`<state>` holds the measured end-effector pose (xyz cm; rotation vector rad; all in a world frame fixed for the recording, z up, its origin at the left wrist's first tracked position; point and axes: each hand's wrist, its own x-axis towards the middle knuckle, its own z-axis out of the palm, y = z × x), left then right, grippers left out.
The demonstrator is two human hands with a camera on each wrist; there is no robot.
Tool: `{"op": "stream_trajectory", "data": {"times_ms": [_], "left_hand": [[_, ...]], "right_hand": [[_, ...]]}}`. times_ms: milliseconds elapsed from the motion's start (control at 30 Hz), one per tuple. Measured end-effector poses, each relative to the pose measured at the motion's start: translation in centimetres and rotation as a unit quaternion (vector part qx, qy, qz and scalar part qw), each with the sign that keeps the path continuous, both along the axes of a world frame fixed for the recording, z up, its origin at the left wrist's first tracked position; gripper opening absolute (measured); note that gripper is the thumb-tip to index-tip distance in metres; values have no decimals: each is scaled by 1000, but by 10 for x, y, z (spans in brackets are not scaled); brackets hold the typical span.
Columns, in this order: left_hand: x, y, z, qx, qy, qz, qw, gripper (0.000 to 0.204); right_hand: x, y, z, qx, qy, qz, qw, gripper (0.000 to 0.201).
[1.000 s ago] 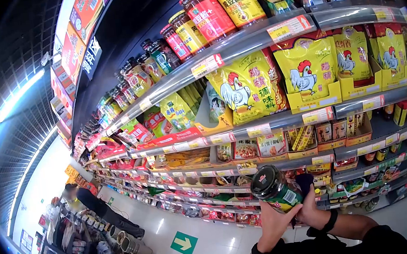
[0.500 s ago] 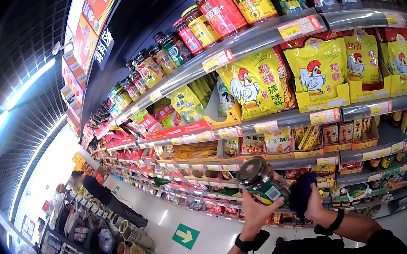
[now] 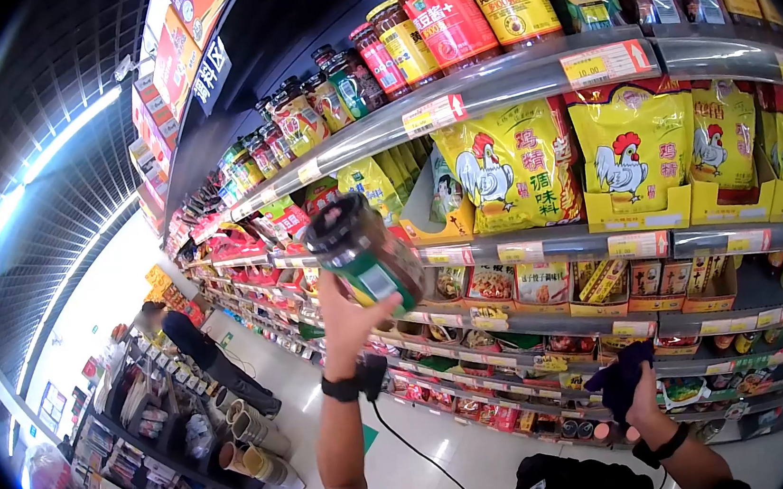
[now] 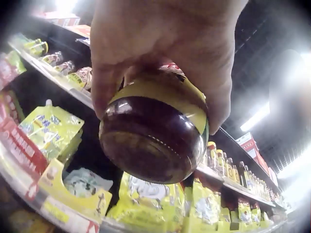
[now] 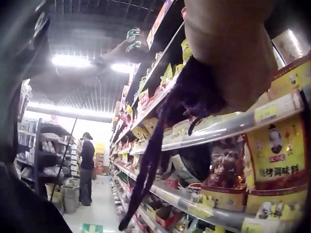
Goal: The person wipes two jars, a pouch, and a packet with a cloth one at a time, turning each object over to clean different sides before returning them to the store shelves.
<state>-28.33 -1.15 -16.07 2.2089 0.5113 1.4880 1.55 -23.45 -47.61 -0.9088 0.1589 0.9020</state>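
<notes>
Jar (image 3: 369,256), glass, dark lid, green-and-yellow label, dark contents: lifted within the left hand (image 3: 347,321), lid tipped toward upper left, base toward lower right. Left grip: thumb and fingers clamped round the jar from opposite sides, base uncovered in the left wrist view. Right grip: curled on a dark purple cloth (image 3: 623,380), one loose strip hanging beneath; right hand (image 3: 647,401) lower than the left and well apart from it. Handling, as judged: smooth glass and probably heavy for its bulk, so best kept in a wide grip, wrist steady, tilt made slowly; cloth best gathered in, since its tail could catch on the shelves. Edges: upper shelf rail (image 3: 523,86) above and right of the left grip, lower shelf rail (image 3: 573,246) running behind it; glass could knock on either. Row of sauce jars (image 3: 444,15) higher still, above the upper rail; yellow pouches (image 3: 508,170) right of the left grip, between the two rails. Room: likely greatest on the aisle side, over the floor (image 3: 301,426) below the left grip; display rack (image 3: 185,457) farther left and lower, another person (image 3: 196,337) beyond it, well apart.
</notes>
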Motion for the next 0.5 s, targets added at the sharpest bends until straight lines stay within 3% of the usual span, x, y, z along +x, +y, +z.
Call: {"op": "stream_trajectory", "data": {"times_ms": [67, 100, 200, 267, 333, 500], "left_hand": [[-1, 25, 22, 63, 29, 55, 996, 70], [2, 32, 36, 83, 24, 36, 996, 69], [12, 56, 68, 134, 13, 11, 991, 65], [19, 63, 86, 76, 4, -8, 997, 68], [30, 62, 106, 57, -22, -42, 997, 65], [47, 110, 146, 148, -72, -25, 986, 59]], "right_hand": [[21, -9, -34, 32, 4, 35, 999, 48], [30, -13, -49, 34, 14, 38, 999, 49], [34, -24, -34, 12, 20, 7, 1000, 50], [35, -35, -21, -10, 21, 4, 1000, 71], [31, -40, -4, -28, 34, -38, 998, 66], [35, -53, -31, -33, 5, -79, 996, 49]]}}
